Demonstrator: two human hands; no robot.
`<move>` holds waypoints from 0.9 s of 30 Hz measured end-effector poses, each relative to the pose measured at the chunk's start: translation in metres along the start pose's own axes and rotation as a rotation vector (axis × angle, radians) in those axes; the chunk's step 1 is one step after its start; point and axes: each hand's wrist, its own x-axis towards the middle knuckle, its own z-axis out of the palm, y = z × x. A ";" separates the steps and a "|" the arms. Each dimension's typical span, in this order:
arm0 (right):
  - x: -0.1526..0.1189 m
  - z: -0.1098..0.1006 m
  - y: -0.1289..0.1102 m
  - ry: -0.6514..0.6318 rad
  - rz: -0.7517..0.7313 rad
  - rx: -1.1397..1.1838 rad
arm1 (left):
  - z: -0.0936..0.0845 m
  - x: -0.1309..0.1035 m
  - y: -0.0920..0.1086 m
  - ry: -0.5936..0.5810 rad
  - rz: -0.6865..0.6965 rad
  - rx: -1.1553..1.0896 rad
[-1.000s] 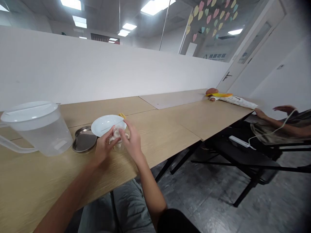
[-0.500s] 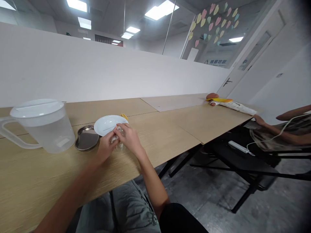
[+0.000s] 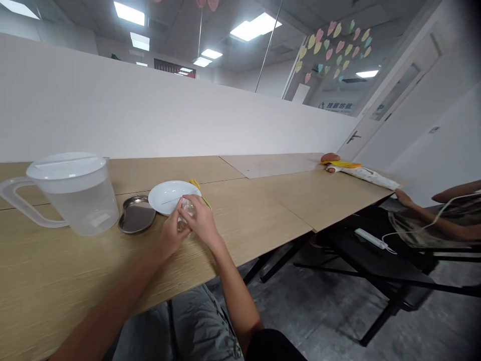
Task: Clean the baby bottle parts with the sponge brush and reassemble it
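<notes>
Both of my hands meet over the table in front of the white plate. My left hand [image 3: 174, 234] has its fingers closed on a small clear container [image 3: 188, 206]. From the other side, my right hand [image 3: 202, 218] grips the same container with bent fingers. Fingers cover much of it, so its exact kind does not show. Just behind the hands lies the white oval plate [image 3: 165, 194] with a thin stick-like item across it. A kidney-shaped metal dish [image 3: 137, 215] rests left of the plate.
A large translucent pitcher [image 3: 80, 200] with a white lid stands at the left. Something yellow [image 3: 194, 183] lies behind the plate. At the table's far right end are a yellow-and-white bundle [image 3: 361, 171] and another person's hand [image 3: 405, 198]. A black chair [image 3: 387, 260] holds a white power strip [image 3: 370, 238].
The view has shifted slightly, moving the scene a little right and down. My fingers have shifted around the clear container, and both hands still hold it.
</notes>
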 end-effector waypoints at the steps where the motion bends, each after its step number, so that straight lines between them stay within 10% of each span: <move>1: -0.001 0.001 0.001 0.001 0.014 -0.005 | 0.002 -0.002 -0.003 0.000 -0.013 0.011; 21: 0.012 -0.008 0.011 0.024 0.084 0.098 | 0.008 -0.005 -0.013 0.068 0.022 0.195; 27: 0.050 -0.026 0.000 0.248 0.153 0.342 | 0.004 -0.005 -0.004 0.020 -0.012 0.165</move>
